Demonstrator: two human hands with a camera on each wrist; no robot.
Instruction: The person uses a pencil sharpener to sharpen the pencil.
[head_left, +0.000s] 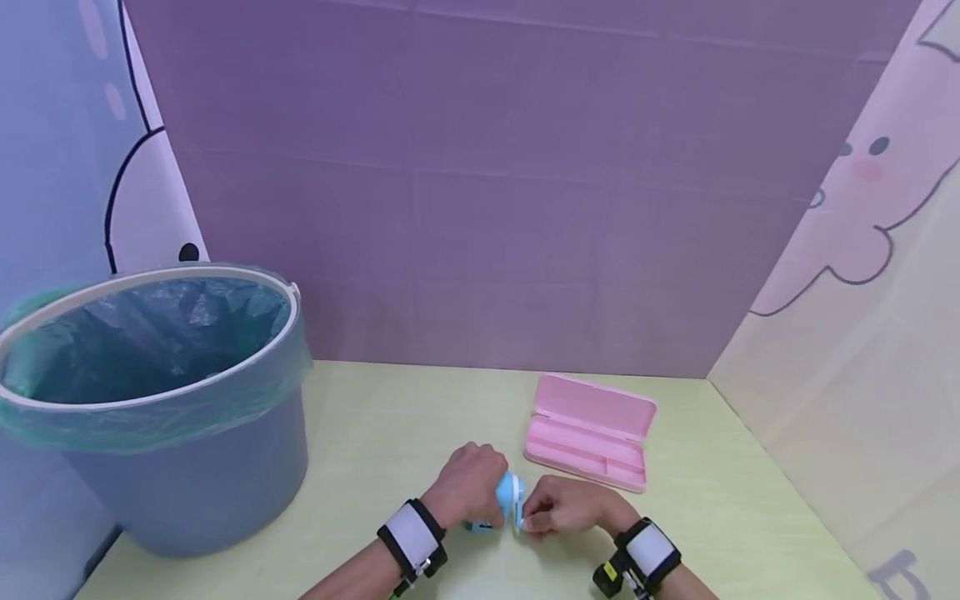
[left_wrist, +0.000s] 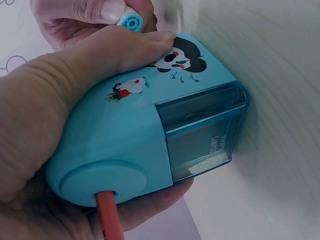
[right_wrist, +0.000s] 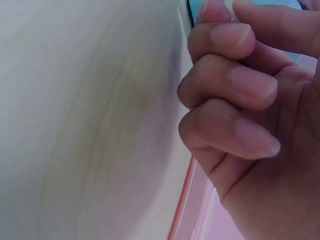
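A light blue pencil sharpener [left_wrist: 130, 120] with cartoon figures and a clear shavings drawer [left_wrist: 205, 135] is gripped by my left hand [head_left: 471, 483], thumb across its top. From the round hole in its end sticks a red pencil [left_wrist: 109, 215]. On the sharpener's other side, my right hand [head_left: 570, 504] pinches the crank handle [left_wrist: 131, 22], a white knob with a blue end, between thumb and forefinger. The right wrist view shows the other fingers [right_wrist: 230, 85] curled in toward the palm. Most of the crank is hidden there.
An opened pink pencil case [head_left: 588, 446] lies on the pale table [head_left: 375, 417] just beyond the right hand. To the left stands a large blue-grey bin [head_left: 202, 483] lined with a green bag. A purple panel [head_left: 487, 208] rises behind the table.
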